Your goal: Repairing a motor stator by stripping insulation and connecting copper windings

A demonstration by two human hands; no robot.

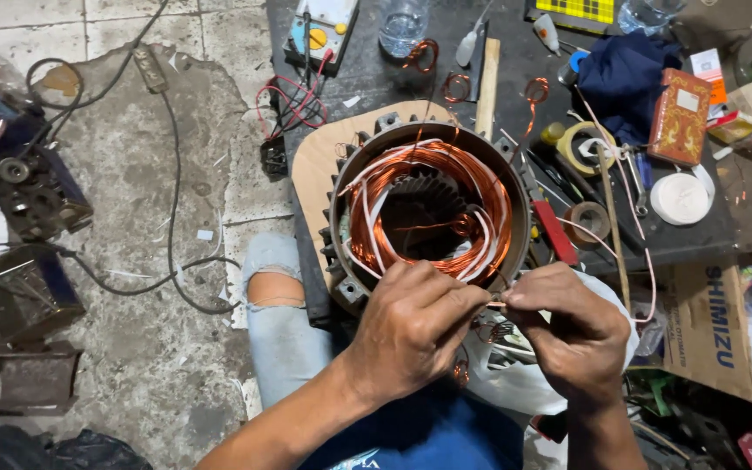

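Observation:
A round motor stator (428,209) with copper windings and white sleeving stands on a wooden disc (315,165) at the edge of a dark workbench. My left hand (411,326) and my right hand (572,326) meet at the stator's near rim. Both pinch a thin copper wire end (496,304) between thumb and fingertips. The wire leads up into the windings. My knee in torn jeans (276,296) is just left of the stator.
The workbench (367,70) carries a multimeter (319,30), a water bottle (402,22), tape rolls (585,144), a wooden stick (486,83), a blue cloth (624,74) and a red box (679,117). Cables and metal parts (28,200) lie on the concrete floor at left. A cardboard box (711,326) sits at right.

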